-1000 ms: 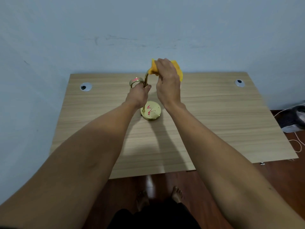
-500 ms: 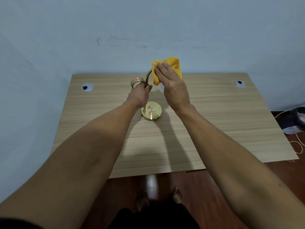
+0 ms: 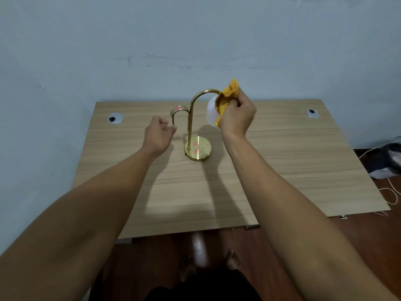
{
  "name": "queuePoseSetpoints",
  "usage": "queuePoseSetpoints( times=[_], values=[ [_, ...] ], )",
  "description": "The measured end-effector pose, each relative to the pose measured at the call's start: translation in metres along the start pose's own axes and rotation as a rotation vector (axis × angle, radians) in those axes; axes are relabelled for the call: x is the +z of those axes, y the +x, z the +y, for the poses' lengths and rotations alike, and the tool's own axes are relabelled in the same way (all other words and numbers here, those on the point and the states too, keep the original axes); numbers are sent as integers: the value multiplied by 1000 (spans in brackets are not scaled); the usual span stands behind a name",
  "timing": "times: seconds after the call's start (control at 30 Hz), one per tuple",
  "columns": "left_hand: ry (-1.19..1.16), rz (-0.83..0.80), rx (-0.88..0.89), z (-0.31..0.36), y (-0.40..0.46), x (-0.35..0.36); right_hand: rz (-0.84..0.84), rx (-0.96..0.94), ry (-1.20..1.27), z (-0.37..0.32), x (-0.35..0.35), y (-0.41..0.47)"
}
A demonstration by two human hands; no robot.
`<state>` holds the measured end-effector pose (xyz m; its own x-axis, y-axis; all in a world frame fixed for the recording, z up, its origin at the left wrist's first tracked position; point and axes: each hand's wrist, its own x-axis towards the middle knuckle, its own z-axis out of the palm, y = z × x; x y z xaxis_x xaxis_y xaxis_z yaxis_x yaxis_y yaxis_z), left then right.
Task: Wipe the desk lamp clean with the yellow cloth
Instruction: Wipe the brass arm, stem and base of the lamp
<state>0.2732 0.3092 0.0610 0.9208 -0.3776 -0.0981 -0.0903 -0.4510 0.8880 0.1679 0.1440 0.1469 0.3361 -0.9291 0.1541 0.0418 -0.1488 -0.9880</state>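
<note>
A brass desk lamp (image 3: pixel 190 118) stands on a round base (image 3: pixel 198 148) at the middle back of the wooden desk (image 3: pixel 282 161). Its tall stem arches over to a white shade (image 3: pixel 211 114). My right hand (image 3: pixel 237 115) is shut on the bunched yellow cloth (image 3: pixel 227 96), which it presses against the shade's top and right side. My left hand (image 3: pixel 159 133) is curled left of the stem. Its fingertips pinch the lower end of the lamp's short side arch (image 3: pixel 179 108).
Two round cable grommets (image 3: pixel 115 118) (image 3: pixel 312 113) sit near the desk's back corners. The blue wall rises just behind the desk. A dark bag and loose cables (image 3: pixel 388 159) lie on the floor to the right. My bare feet show below the front edge.
My right hand has slid the cloth right along the arch onto the white shade. My left hand has come off the main stem and shifted left to the short side arch.
</note>
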Motion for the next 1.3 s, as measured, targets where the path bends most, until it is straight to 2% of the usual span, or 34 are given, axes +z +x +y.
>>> queuePoseSetpoints(
  times=[0.1,0.2,0.43,0.53,0.6,0.7,0.77,0.83,0.93,0.97,1.0,1.07,1.17,1.3],
  values=[
    [33,-60,120,10,8,-6,-61,-18,-81,3,26,-3],
    [77,-92,184,16,9,-5,-97,-171,-218,9,38,-14],
    [118,-58,210,14,2,4,-175,-519,-455,25,40,-20],
    [126,-62,224,15,2,3,-259,-693,-558,30,32,-17],
    [122,-68,225,16,2,3,-316,-823,-587,34,26,-14],
    [129,-64,222,16,2,3,-393,-913,-556,35,19,-8],
    [135,-61,230,16,3,3,-473,-936,-552,33,9,-9],
    [135,-62,222,16,3,2,-479,-797,-520,36,-4,-15],
    [145,-63,219,17,4,2,-191,-204,-264,36,-16,-22],
    [150,-62,222,17,5,2,-84,-82,-192,34,-18,-23],
    [152,-60,225,17,5,1,-24,-55,-161,30,-18,-23],
    [150,-58,223,17,6,1,-12,-122,-129,17,-12,-24],
    [155,-55,214,18,5,2,-39,-371,-168,7,6,-25],
    [142,-48,200,19,5,4,-197,-514,-274,20,29,-30]
  ],
)
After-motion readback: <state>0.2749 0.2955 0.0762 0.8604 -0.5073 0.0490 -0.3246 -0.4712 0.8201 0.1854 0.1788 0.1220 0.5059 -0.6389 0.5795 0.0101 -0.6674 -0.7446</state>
